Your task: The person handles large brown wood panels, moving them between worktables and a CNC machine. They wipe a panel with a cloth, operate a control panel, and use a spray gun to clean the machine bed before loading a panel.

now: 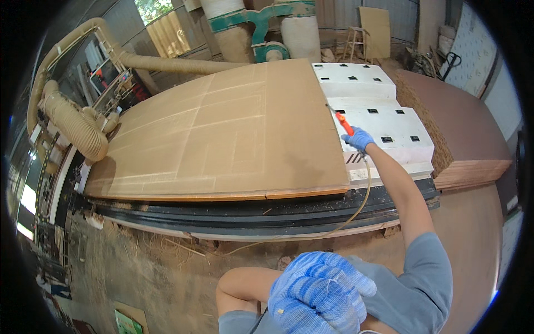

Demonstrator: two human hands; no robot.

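Observation:
In a blue glove, my right hand (359, 138) grips an orange air blow gun (346, 123). Its thin nozzle points toward the right edge of a large brown board (283, 133). A pale hose (364, 197) runs from the gun down across the machine's front. Pale dusty lines cross the board, some forming rectangles. Close to the camera, my left hand (317, 292) is raised in a blue knit glove, its fingers curled in. Whether anything is inside that fist is hidden.
Right of the board lies a white stepped machine surface (378, 119) with small black fittings. A stack of reddish-brown sheets (467, 133) stands farther right. Dark rails (233, 214) run along the machine's front. A ribbed dust duct (75, 122) bends at left; dust-collector bags (300, 33) stand behind.

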